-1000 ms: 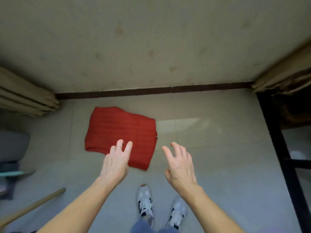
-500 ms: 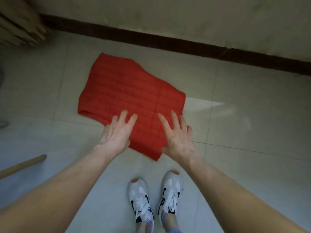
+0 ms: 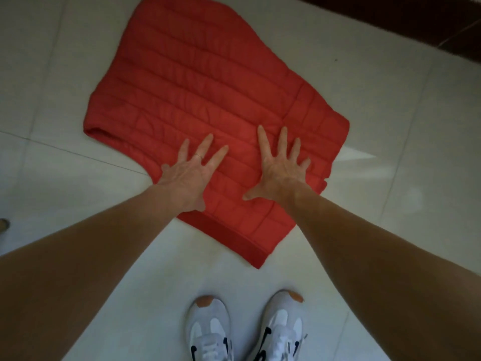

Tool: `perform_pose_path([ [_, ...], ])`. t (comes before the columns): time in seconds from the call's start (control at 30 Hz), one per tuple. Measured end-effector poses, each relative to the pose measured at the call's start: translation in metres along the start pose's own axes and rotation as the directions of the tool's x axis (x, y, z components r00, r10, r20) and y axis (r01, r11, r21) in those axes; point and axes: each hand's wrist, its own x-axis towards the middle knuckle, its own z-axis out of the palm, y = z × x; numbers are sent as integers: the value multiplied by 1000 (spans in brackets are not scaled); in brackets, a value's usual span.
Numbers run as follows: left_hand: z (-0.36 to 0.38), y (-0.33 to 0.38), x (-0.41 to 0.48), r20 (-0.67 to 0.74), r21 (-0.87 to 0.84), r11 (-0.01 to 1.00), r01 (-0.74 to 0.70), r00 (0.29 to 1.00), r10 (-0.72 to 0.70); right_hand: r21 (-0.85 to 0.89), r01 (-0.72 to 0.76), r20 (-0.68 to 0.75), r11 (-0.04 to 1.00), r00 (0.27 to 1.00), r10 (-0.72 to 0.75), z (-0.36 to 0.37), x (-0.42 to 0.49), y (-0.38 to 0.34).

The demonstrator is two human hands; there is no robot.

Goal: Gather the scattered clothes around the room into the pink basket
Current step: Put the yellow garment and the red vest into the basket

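Observation:
A red quilted garment (image 3: 197, 82) lies flat on the pale tiled floor in front of me. My left hand (image 3: 188, 173) is over its near left part with the fingers spread and straight. My right hand (image 3: 279, 168) is over its near middle, fingers also spread wide. Both hands are open above or on the fabric; I cannot tell whether they touch it. Neither hand holds anything. The pink basket is not in view.
My two white sneakers (image 3: 208, 332) (image 3: 278, 327) stand on the tiles just short of the garment's near corner. A dark skirting board (image 3: 416, 24) runs along the wall at the top right. The tip of a wooden stick (image 3: 4, 225) shows at the left edge.
I have bent down closer to the floor, so the garment fills more of the view. Both hands have moved forward over the garment and their fingers have spread wider.

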Motion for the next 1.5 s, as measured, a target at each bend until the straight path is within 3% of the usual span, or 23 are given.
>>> perform_pose_path([
  [0.17, 31, -7, 26, -12, -70, 997, -27, 1000, 26, -100, -23, -136, 995, 991, 10, 36, 14, 2],
  [0.27, 42, -10, 31, -69, -78, 994, -74, 995, 68, -56, -29, -164, 998, 986, 20, 38, 13, 1],
  [0.4, 20, 7, 22, -109, -131, 989, -63, 993, 49, -57, -62, -325, 996, 945, 41, 30, 16, 7],
  [0.53, -12, 18, 1, -228, -96, 992, -85, 972, 61, 25, -45, -364, 999, 930, 51, 14, 1, 23],
  [0.77, -68, 41, -63, -298, 20, 1000, -18, 954, 23, 162, 43, -622, 986, 780, 68, -50, -108, 42],
  [0.93, -124, 89, -135, -277, -18, 999, -49, 960, 42, 225, 87, -703, 971, 704, 100, -122, -192, 19],
  [1.13, -182, 129, -230, -407, -84, 988, -127, 910, 82, 318, 42, -737, 947, 640, 219, -166, -314, 14],
  [1.27, -226, 168, -295, -508, -47, 982, -185, 851, 136, 380, -52, -657, 924, 687, 309, -171, -386, 24],
  [1.4, -243, 208, -355, -598, -66, 961, -267, 782, 176, 459, -25, -552, 888, 775, 308, -158, -455, 21],
  [1.5, -235, 232, -390, -605, -153, 931, -331, 776, 177, 563, -10, -477, 827, 813, 335, -150, -488, 7],
])
